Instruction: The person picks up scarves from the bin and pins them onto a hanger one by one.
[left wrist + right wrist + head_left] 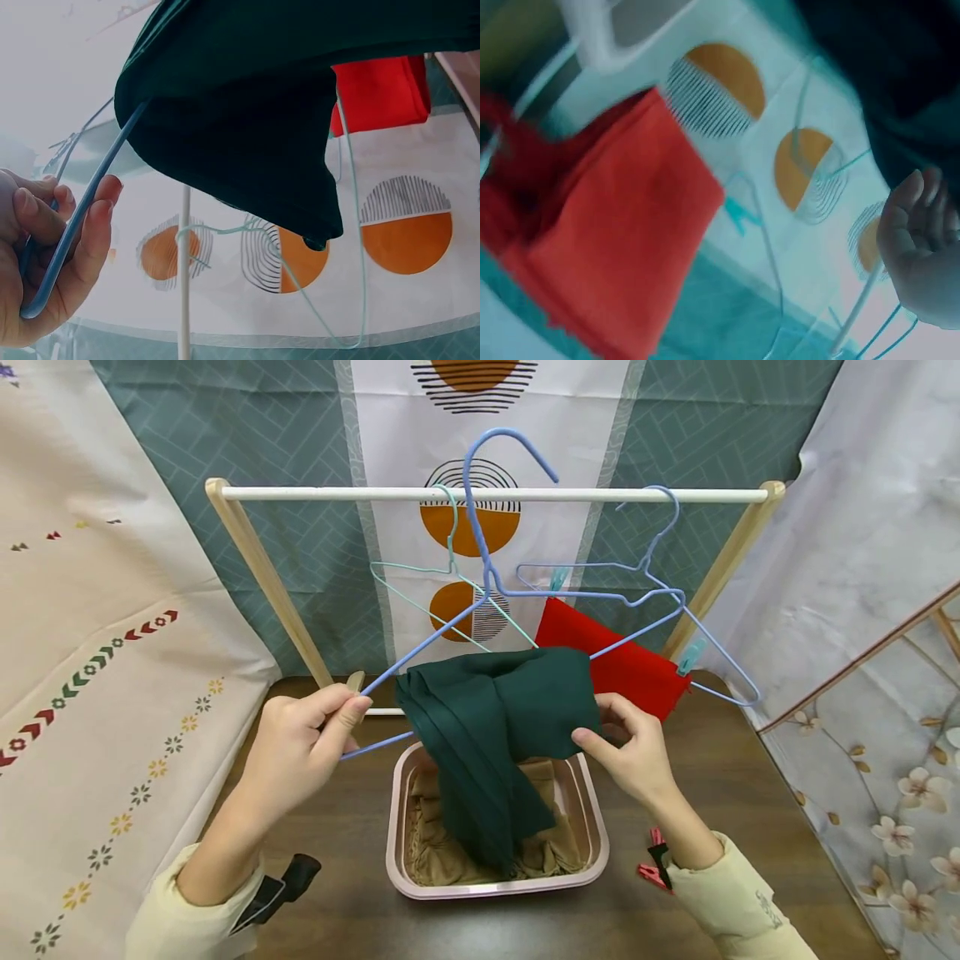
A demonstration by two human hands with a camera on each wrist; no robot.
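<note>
A blue clothes hanger (pixel 420 647) is held up by my left hand (pixel 307 735), which grips it at its left corner. Over the hanger's bottom bar hangs a folded dark green cloth (pixel 487 718), its lower end dangling over a pink basin (pixel 497 891). My right hand (pixel 633 747) is at the cloth's right edge, thumb in front and fingers bent by the edge. In the left wrist view, fingers wrap the hanger wire (pixel 97 180) beside the cloth (pixel 240 142). The right wrist view shows the hand (pixel 922 255) against the cloth's dark edge (pixel 900 112).
Behind stands a rack with a white rail (pixel 337 493). On it hang a mint hanger (pixel 408 568) and another blue hanger, with a red cloth (pixel 626 664) clipped by teal clips (pixel 690 657). Brown fringed cloth (pixel 435 852) lies in the basin; red clips (pixel 654 872) lie right.
</note>
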